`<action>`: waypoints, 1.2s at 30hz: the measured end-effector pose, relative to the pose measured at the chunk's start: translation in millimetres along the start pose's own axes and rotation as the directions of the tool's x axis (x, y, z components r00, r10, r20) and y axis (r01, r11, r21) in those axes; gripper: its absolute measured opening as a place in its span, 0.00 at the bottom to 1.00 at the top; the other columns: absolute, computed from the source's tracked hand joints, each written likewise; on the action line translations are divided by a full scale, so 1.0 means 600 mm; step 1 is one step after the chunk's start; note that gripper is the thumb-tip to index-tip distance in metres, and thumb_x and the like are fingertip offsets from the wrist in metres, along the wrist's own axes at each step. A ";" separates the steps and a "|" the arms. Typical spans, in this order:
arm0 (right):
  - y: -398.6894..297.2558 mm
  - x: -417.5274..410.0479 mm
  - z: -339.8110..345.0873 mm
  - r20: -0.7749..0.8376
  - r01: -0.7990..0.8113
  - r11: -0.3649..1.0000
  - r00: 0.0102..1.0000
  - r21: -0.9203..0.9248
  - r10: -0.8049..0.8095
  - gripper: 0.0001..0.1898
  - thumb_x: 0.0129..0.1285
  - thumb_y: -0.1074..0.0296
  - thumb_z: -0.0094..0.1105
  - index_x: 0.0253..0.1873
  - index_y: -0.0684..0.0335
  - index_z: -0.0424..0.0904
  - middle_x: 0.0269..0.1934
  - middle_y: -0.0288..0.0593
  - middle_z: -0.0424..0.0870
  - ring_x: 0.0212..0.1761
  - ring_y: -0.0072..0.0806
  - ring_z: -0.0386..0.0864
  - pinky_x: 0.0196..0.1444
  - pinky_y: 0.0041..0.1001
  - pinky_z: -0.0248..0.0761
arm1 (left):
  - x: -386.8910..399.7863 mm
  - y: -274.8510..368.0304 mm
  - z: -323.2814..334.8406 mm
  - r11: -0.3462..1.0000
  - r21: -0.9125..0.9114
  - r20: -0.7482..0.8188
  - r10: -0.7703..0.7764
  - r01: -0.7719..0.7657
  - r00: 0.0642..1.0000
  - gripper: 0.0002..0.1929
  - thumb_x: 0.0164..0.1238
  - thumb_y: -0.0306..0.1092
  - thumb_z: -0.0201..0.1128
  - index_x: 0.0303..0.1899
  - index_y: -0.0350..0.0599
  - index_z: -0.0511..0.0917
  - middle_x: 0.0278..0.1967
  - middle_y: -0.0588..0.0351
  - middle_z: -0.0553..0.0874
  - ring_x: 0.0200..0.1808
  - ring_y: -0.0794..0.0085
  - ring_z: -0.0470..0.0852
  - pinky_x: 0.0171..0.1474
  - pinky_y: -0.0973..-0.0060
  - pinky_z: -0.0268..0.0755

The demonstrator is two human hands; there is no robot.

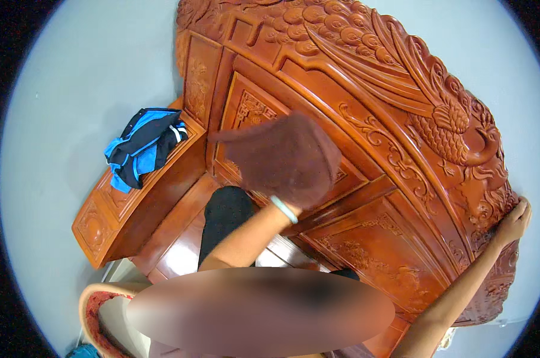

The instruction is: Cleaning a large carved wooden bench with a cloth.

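A brown cloth [283,156], somewhat blurred, covers most of my left hand [296,208] and spreads in front of a carved panel of the wooden bench back. My left hand holds this cloth, though its fingers are hidden. A pale bangle [284,209] circles that wrist. Far to the right, my right hand [515,221] grips the outer carved edge of the tall backrest [386,147], its fingers curled over the rim. The backrest is glossy reddish-brown wood, with a phoenix-like bird [449,123] in relief along its top.
A folded blue and black garment [144,145] lies on the wooden armrest [104,219] at left. My dark-clad knee [227,215] is on or over the glossy seat [180,255]. A curved object with a tan rim [93,295] stands lower left. Pale wall [73,89] borders the bench.
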State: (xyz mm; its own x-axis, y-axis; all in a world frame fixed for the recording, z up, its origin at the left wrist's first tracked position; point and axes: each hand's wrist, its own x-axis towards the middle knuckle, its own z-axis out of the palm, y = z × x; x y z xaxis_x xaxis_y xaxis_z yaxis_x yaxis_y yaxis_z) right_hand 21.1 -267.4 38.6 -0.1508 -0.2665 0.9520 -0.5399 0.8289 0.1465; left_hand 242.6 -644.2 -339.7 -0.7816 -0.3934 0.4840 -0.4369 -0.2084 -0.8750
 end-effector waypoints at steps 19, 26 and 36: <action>-0.012 -0.003 -0.011 0.021 -0.137 0.991 0.990 -0.001 0.137 0.19 0.71 0.55 0.45 0.43 0.63 0.83 0.41 0.43 0.85 0.45 0.38 0.79 0.51 0.34 0.70 | 0.129 -0.272 0.199 -0.454 -0.752 0.525 0.026 0.478 0.851 0.19 0.72 0.33 0.45 0.57 0.29 0.71 0.56 0.38 0.77 0.62 0.50 0.73 0.69 0.61 0.60; -0.010 -0.005 -0.003 0.007 -0.079 0.997 0.997 -0.010 0.079 0.16 0.73 0.60 0.44 0.43 0.64 0.81 0.42 0.43 0.84 0.46 0.39 0.79 0.52 0.33 0.70 | 0.157 -0.315 0.041 -0.451 -0.800 0.465 -0.046 0.397 0.884 0.18 0.72 0.33 0.46 0.56 0.30 0.72 0.55 0.38 0.77 0.60 0.50 0.74 0.67 0.61 0.61; -0.034 -0.009 -0.014 -0.042 -0.045 0.999 0.998 0.017 0.045 0.16 0.74 0.61 0.45 0.42 0.65 0.82 0.39 0.46 0.84 0.43 0.40 0.80 0.49 0.34 0.70 | 0.155 -0.367 -0.001 -0.443 -0.855 0.381 -0.181 0.270 0.907 0.17 0.71 0.33 0.47 0.54 0.31 0.73 0.53 0.38 0.78 0.58 0.50 0.75 0.65 0.61 0.63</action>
State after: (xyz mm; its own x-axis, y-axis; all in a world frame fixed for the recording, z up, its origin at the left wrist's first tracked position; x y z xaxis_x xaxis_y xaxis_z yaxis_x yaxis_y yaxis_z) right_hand 39.6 -278.8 32.9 -0.1404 -0.2078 0.9681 -0.5463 0.8317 0.0993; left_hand 265.5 -634.4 -101.9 -0.4602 -0.6597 0.5942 -0.3980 0.7515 0.5261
